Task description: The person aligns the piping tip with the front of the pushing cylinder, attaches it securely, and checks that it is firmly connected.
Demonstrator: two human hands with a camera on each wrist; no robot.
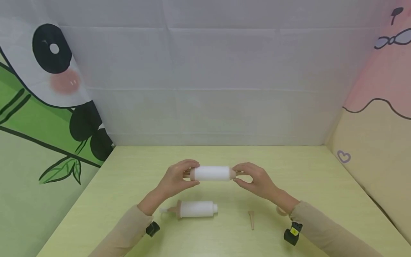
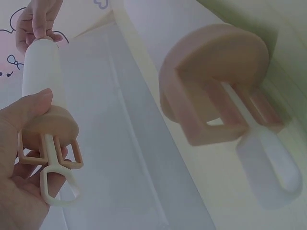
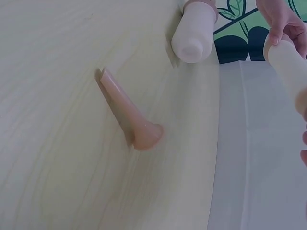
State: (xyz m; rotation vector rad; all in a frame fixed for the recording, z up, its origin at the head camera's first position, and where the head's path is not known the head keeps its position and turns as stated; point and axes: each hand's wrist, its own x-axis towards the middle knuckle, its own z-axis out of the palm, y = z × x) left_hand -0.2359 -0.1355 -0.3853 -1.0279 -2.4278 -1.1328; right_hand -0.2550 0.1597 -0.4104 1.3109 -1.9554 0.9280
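Note:
Both hands hold a white syringe-like tube [image 1: 212,173] level above the table. My left hand [image 1: 179,176] grips its beige collar end; in the left wrist view, two beige finger loops and a pale plunger ring [image 2: 60,187] stick out there. At the other end my right hand [image 1: 257,178] pinches the beige tip, where a thin nozzle [image 1: 242,173] shows between finger and thumb. A second white syringe-like tube [image 1: 196,209] lies on the table below, its plunger toward the left and its bare neck toward the right.
A loose beige nozzle [image 1: 252,219] with a flared end lies on the table [image 1: 224,239] right of the second tube. Close by the right sleeve, a round beige piece [image 1: 280,211] is partly hidden. A pale cloth wall [image 1: 212,89] stands behind, with printed panels at both sides.

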